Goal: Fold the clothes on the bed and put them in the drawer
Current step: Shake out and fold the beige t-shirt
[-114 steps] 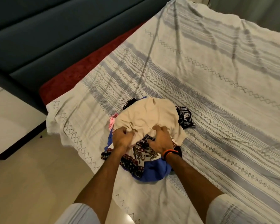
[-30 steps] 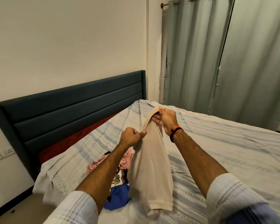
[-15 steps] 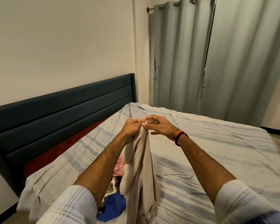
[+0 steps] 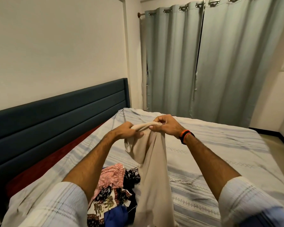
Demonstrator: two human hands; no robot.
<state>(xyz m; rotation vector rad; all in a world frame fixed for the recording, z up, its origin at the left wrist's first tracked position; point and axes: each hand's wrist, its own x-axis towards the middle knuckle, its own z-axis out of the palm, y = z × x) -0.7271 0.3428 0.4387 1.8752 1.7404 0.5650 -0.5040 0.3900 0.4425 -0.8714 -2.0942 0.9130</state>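
A beige garment [image 4: 152, 171] hangs in the air above the bed [image 4: 203, 153], held at its top edge. My left hand [image 4: 127, 131] grips that bunched edge on the left, and my right hand [image 4: 165, 126] pinches it just to the right, the two hands close together. The cloth drops down past the near edge of the bed. Under it, on the bedspread, lies a pile of clothes [image 4: 115, 190]: a pink piece, a black and white printed piece, a tiger-print piece and a blue one.
A dark padded headboard [image 4: 56, 115] runs along the left, with a red strip of mattress [image 4: 44, 169] below it. Grey-green curtains [image 4: 211, 63] hang behind the far side of the bed. Floor [image 4: 279, 145] shows at the right. No drawer is in view.
Since the pile was pressed down, the beige garment has been lifted off it. In the last second my hands came together at its top edge and the view tilted up.
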